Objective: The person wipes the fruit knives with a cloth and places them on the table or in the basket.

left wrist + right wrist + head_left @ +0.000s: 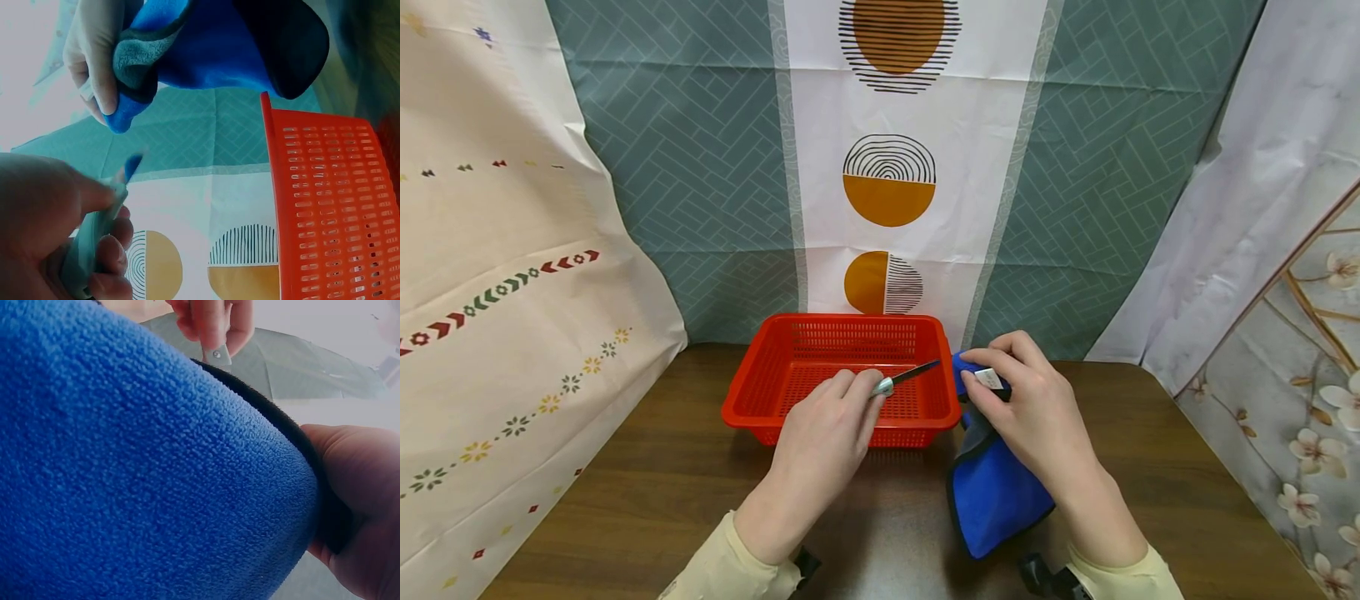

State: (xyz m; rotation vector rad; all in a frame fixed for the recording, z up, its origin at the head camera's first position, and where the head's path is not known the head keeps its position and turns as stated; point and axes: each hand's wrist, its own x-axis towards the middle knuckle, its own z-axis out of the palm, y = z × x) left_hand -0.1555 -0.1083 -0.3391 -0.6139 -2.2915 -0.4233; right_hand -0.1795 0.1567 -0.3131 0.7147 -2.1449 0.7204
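My left hand (831, 429) grips a small knife (886, 387) by its pale green handle, with the dark blade pointing right over the red basket (842, 423). In the left wrist view the blade of the knife (94, 240) looks blurred and bluish. My right hand (1033, 400) pinches a blue towel (1000, 500) near its white label (988, 379). The towel has black edging and a grey reverse side, and it hangs down in front of the hand, right of the basket. Blade and towel are apart. Plush blue towel (156, 462) fills much of the right wrist view.
A brown wooden table (617, 500) lies under everything. Behind it hangs a green and white patterned cloth (700, 167). Patterned cream fabric (512, 275) hangs on the left, and a floral sheet (1285, 400) on the right.
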